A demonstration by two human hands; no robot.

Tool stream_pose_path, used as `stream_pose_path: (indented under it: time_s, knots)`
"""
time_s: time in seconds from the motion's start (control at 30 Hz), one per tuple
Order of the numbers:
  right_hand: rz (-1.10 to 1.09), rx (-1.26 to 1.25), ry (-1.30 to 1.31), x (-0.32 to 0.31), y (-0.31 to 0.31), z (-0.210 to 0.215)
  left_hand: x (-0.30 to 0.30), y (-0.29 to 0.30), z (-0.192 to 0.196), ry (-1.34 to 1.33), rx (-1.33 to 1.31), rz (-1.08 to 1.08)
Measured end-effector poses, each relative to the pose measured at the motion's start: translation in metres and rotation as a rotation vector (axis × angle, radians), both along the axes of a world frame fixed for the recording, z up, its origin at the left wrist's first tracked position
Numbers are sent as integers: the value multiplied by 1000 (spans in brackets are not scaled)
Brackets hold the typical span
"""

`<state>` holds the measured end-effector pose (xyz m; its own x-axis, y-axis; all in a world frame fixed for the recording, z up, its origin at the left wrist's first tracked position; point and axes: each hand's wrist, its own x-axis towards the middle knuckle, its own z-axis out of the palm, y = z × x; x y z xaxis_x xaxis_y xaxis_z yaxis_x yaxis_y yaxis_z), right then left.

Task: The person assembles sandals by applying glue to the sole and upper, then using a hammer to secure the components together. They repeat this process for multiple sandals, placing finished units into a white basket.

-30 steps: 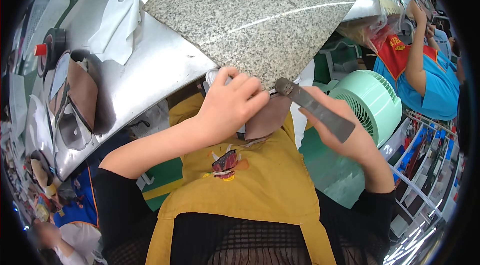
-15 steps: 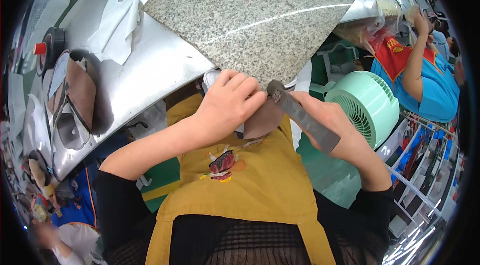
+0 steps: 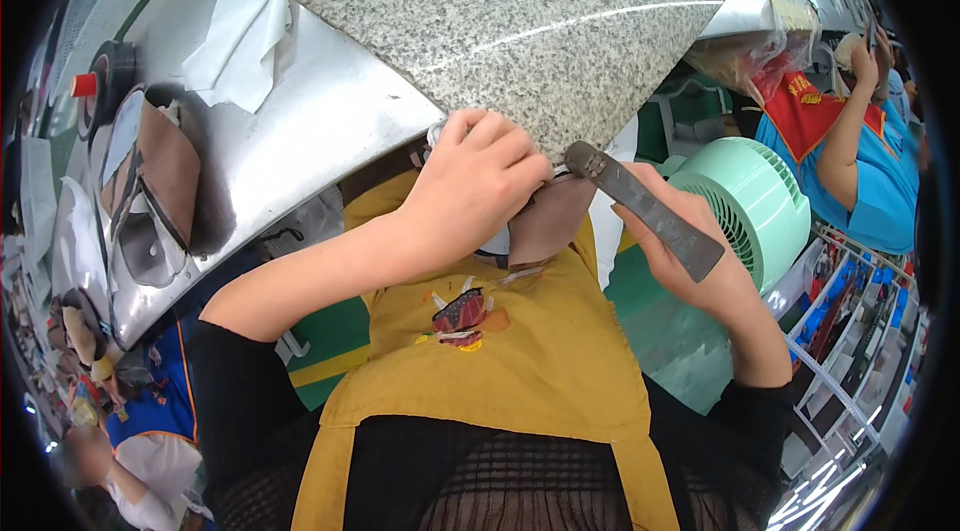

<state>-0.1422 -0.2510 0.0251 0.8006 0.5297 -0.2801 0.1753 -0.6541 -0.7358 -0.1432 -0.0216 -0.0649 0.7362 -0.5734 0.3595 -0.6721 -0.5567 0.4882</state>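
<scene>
My left hand (image 3: 475, 176) is closed on a brown piece of leather-like material (image 3: 552, 219), pinching its upper edge at the near corner of a speckled granite slab (image 3: 540, 61). In my right hand (image 3: 685, 236) is a shoemaker's hammer (image 3: 650, 211) with a round face and a flared flat end. Its round face is just right of my left fingertips, over the edge of the brown piece. My right fingers wrap round the handle, which is mostly hidden behind the head. The brown piece hangs down in front of my yellow apron (image 3: 490, 361).
A white cloth (image 3: 240, 41) lies on the metal table (image 3: 330, 101), left of the slab. Further left are brown bag-like pieces (image 3: 165, 166) and a dark round container with a red cap (image 3: 100, 86). A mint-green fan (image 3: 745, 206) stands at right, near a person in blue (image 3: 840, 161).
The hammer has shifted slightly right and up, a little away from my left fingertips. My left hand keeps its hold on the brown piece. The whole view has shifted a little.
</scene>
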Motion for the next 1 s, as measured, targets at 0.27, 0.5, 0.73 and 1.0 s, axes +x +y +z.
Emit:
stream_pose_path:
  time_s: [0.27,0.5,0.73,1.0]
  knots:
    - [87,-40,55,5,0,5,-6,-3,-9,-242,21,-51]
    - [179,-79,-58,6,3,6,-8,-1,-9,-189,20,15]
    - [117,-100,-39,1,8,2,-10,4,-7,-145,-14,38]
    - [40,126,-40,0,7,2,-13,2,-12,-261,10,-21]
